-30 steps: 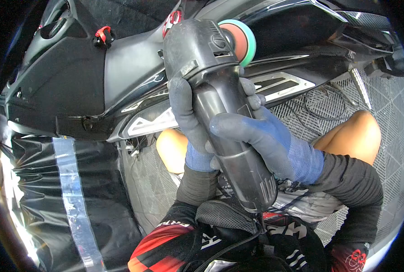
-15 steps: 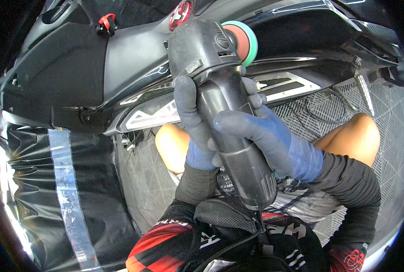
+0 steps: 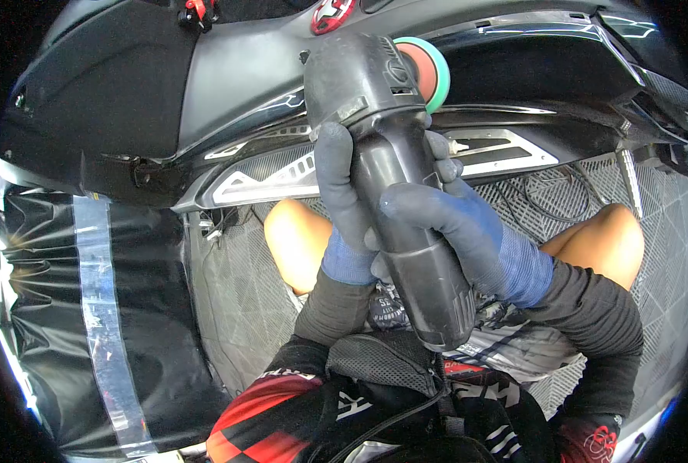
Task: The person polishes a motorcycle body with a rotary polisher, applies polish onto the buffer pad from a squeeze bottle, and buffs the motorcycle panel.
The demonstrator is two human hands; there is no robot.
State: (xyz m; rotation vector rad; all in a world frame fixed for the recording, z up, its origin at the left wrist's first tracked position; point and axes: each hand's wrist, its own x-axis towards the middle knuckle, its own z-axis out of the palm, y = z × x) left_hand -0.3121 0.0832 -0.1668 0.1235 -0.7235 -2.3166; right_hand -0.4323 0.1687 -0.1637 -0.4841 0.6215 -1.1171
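Note:
A black electric polisher (image 3: pixel 394 181) slants across the middle of the view, its head at the top and its body running down towards my lap. Its round foam pad (image 3: pixel 430 76), pinkish in the middle with a green rim, faces the glossy black body panel (image 3: pixel 529 73); whether it touches is hard to tell. My left hand (image 3: pixel 340 193), in a grey and blue glove, grips the body from the left just below the head. Gloved alike, my right hand (image 3: pixel 467 231) wraps the body from the right, lower down.
A footboard with silver trim plates (image 3: pixel 506 152) runs beneath the panel. Black sheeting with a clear tape strip (image 3: pixel 101 301) hangs at left. Dark cables (image 3: pixel 560 193) lie on the grey tiled floor (image 3: pixel 660 224). A red emblem (image 3: pixel 333 14) sits above the polisher.
In the view, the polisher and both hands sit slightly farther right. The emblem and upper bodywork have shifted upward. Both hands keep the same hold.

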